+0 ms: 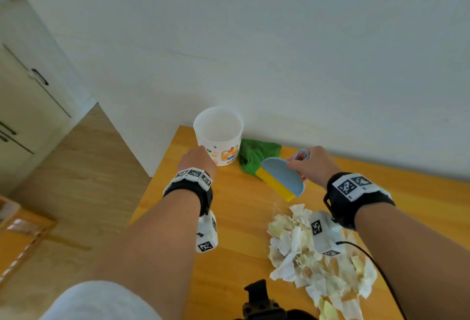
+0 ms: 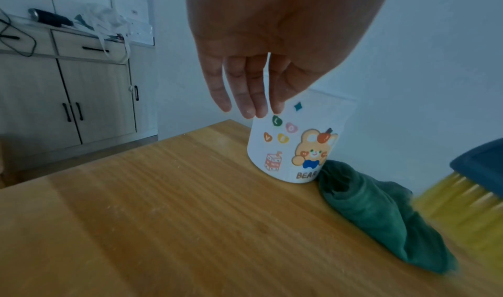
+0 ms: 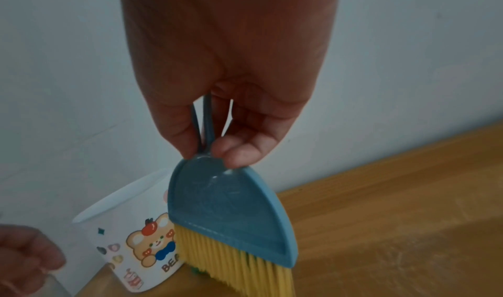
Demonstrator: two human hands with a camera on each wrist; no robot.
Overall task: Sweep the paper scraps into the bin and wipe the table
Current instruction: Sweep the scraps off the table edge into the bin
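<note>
The right grip (image 3: 215,129) pinches the blue brush (image 3: 231,213) by its loop handle, yellow bristles hanging. The left grip (image 2: 255,69), fingers straight, reaches the white bin (image 2: 296,142) at the tabletop's (image 1: 234,218) far left corner. A green cloth (image 1: 256,154) lies beside the bin. Paper scraps (image 1: 305,266) pile near the right forearm.

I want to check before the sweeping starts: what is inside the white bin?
The white bin looks empty in the head view: only bare white walls show. Its very bottom is not clearly visible.
</note>
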